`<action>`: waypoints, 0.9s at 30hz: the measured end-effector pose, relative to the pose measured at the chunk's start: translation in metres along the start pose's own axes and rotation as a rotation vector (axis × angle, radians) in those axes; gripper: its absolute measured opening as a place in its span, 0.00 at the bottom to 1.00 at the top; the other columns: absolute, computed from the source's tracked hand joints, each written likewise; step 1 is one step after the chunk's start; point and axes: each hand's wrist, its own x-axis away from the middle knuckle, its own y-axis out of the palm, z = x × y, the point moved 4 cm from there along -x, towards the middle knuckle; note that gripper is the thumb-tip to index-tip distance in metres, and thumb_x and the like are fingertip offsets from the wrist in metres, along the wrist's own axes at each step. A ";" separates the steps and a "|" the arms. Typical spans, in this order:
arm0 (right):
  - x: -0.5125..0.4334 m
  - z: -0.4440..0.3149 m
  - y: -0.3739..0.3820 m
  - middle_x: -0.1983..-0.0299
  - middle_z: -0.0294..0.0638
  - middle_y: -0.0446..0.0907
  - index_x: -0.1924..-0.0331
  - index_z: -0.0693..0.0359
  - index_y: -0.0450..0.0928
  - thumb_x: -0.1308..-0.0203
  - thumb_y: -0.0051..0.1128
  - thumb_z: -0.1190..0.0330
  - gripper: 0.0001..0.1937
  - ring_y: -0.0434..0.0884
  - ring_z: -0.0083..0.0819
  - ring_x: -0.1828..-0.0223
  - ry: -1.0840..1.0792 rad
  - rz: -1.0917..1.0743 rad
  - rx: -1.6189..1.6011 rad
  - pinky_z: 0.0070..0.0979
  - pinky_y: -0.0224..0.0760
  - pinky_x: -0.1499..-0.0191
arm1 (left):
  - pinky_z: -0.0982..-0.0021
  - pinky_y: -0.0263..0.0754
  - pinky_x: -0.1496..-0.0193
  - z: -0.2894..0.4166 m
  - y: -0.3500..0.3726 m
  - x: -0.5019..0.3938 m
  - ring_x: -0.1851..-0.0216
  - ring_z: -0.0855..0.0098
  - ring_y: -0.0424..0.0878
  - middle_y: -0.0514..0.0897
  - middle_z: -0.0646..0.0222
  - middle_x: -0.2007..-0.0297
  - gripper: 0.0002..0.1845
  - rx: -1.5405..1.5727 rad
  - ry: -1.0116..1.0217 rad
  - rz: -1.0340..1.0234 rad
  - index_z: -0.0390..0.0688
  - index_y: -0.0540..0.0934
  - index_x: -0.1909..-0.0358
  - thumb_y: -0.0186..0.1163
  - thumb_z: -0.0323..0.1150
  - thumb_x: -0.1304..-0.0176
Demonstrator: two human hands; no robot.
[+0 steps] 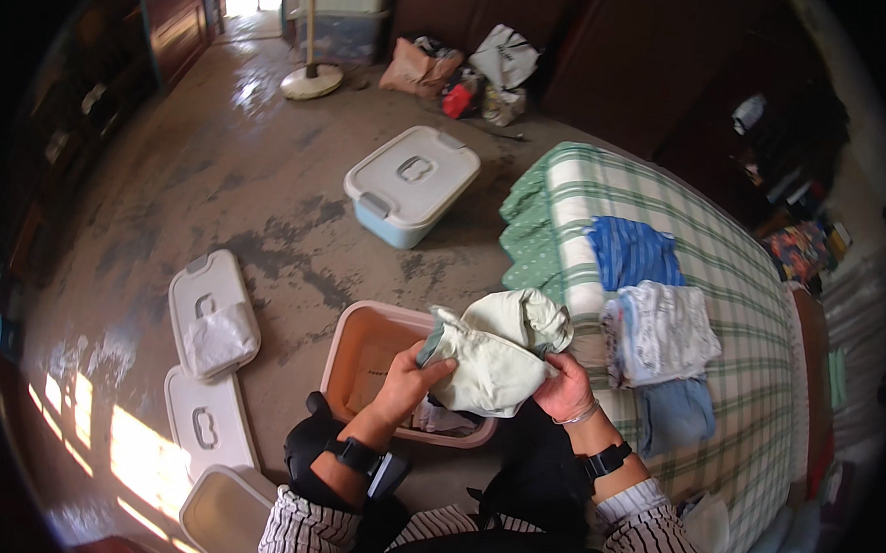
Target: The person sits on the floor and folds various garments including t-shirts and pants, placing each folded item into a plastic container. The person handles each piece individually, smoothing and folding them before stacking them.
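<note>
A pale green cloth garment with darker grey-green edging is stretched between my two hands. My left hand pinches its left edge, thumb on top. At its lower right corner, my right hand grips the fabric. Part of the garment bunches up at the top right. Below it stands an open pink plastic storage bin, partly covered by the garment and my left forearm. Some folded cloth lies at the bin's near end. The garment's exact kind cannot be told.
Right of me, a bed with a green plaid cover bears a blue striped garment, white printed clothes and folded denim. A lidded blue bin stands ahead. Loose lids and another open bin lie left.
</note>
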 end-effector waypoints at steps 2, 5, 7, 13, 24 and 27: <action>0.019 -0.022 -0.003 0.40 0.45 0.74 0.36 0.63 0.66 0.35 0.44 0.67 0.23 0.72 0.40 0.38 -0.076 0.039 -0.048 0.38 0.61 0.34 | 0.70 0.68 0.50 0.020 0.025 0.017 0.58 0.71 0.75 0.77 0.71 0.61 0.13 -0.364 0.407 -0.099 0.43 0.83 0.58 0.66 0.26 0.47; 0.051 -0.050 -0.008 0.38 0.48 0.72 0.36 0.66 0.66 0.30 0.41 0.59 0.24 0.71 0.44 0.36 -0.166 0.003 -0.083 0.42 0.57 0.31 | 0.65 0.68 0.52 0.031 0.068 0.049 0.63 0.64 0.75 0.75 0.71 0.69 0.20 -0.754 0.786 -0.281 0.49 0.86 0.60 0.62 0.20 0.57; 0.071 -0.061 -0.013 0.38 0.48 0.73 0.37 0.65 0.68 0.28 0.39 0.56 0.25 0.71 0.45 0.37 -0.212 -0.041 -0.111 0.43 0.57 0.31 | 0.64 0.69 0.52 0.022 0.093 0.076 0.62 0.63 0.76 0.76 0.71 0.69 0.23 -0.990 0.803 -0.482 0.50 0.85 0.56 0.61 0.20 0.57; 0.110 -0.080 -0.034 0.45 0.45 0.79 0.43 0.64 0.75 0.29 0.41 0.53 0.24 0.78 0.42 0.45 -0.290 0.094 -0.155 0.42 0.68 0.39 | 0.64 0.75 0.57 -0.037 0.151 0.125 0.59 0.58 0.80 0.82 0.62 0.65 0.15 -1.028 0.515 -1.122 0.47 0.82 0.51 0.61 0.28 0.41; 0.151 -0.063 0.048 0.54 0.41 0.82 0.47 0.64 0.75 0.33 0.52 0.68 0.14 0.84 0.29 0.56 -0.211 -0.040 0.121 0.29 0.79 0.52 | 0.56 0.71 0.47 0.056 0.179 0.096 0.50 0.51 0.75 0.76 0.53 0.56 0.38 -0.917 0.634 -0.099 0.40 0.68 0.38 0.73 0.41 0.49; 0.158 -0.063 0.063 0.57 0.38 0.83 0.50 0.65 0.78 0.32 0.51 0.68 0.12 0.83 0.25 0.60 -0.244 -0.029 0.240 0.23 0.79 0.56 | 0.65 0.74 0.53 0.057 0.176 0.091 0.60 0.64 0.79 0.80 0.62 0.59 0.26 -0.880 0.473 -0.153 0.39 0.75 0.45 0.69 0.39 0.42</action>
